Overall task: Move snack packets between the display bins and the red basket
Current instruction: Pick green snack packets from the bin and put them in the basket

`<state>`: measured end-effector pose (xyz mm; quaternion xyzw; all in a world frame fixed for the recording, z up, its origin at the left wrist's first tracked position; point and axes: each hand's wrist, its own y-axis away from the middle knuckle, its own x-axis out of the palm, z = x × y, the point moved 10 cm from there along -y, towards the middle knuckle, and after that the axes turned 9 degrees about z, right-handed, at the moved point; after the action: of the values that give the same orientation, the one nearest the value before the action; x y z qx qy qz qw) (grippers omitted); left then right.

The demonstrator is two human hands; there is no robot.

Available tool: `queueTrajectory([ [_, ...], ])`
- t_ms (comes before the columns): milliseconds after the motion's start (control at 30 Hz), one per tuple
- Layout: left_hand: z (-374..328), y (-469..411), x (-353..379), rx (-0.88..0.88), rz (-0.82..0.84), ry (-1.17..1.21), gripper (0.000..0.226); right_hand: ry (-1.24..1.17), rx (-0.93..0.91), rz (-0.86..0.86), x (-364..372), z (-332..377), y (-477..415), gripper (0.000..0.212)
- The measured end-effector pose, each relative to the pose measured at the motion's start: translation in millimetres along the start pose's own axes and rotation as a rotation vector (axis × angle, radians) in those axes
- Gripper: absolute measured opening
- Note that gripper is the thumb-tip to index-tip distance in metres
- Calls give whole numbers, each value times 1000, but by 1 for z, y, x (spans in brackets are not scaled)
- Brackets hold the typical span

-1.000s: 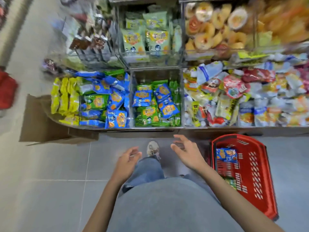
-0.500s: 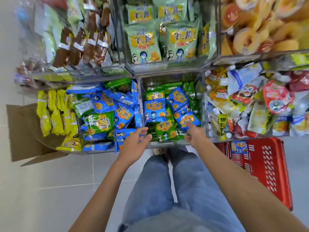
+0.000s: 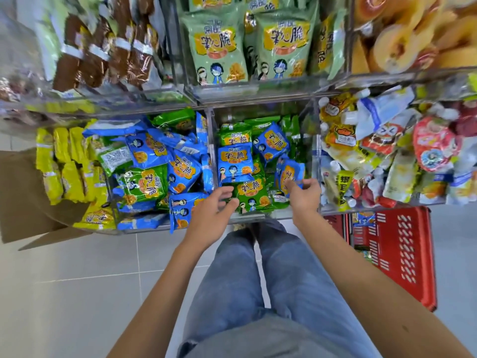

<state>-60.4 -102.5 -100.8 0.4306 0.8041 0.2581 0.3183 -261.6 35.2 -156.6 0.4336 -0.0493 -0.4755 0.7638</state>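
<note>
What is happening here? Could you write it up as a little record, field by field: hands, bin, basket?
Place: shop shelf of clear bins, person standing in front
Left hand: open, fingertips at the edge of a green packet
Right hand: pinches a blue packet
Bin: middle of the lower row, blue and green packets mixed
Basket: red, on the floor at the right, a third packet inside
</note>
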Motion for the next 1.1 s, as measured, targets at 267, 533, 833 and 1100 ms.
queueTrajectory([
  [267, -67, 10, -4, 267, -120, -51, 44, 132, -535, 480, 6, 87, 78, 12],
  [533, -52, 14, 3, 136, -67, 268, 15, 20, -295, 699, 37, 78, 82, 8],
  [833, 21, 19, 0, -114, -177, 622, 13, 75, 237, 395, 60, 24, -32, 56],
  [1100, 50, 13, -2, -230, -212, 715, 14, 38, 243, 281, 89, 14, -69, 53],
])
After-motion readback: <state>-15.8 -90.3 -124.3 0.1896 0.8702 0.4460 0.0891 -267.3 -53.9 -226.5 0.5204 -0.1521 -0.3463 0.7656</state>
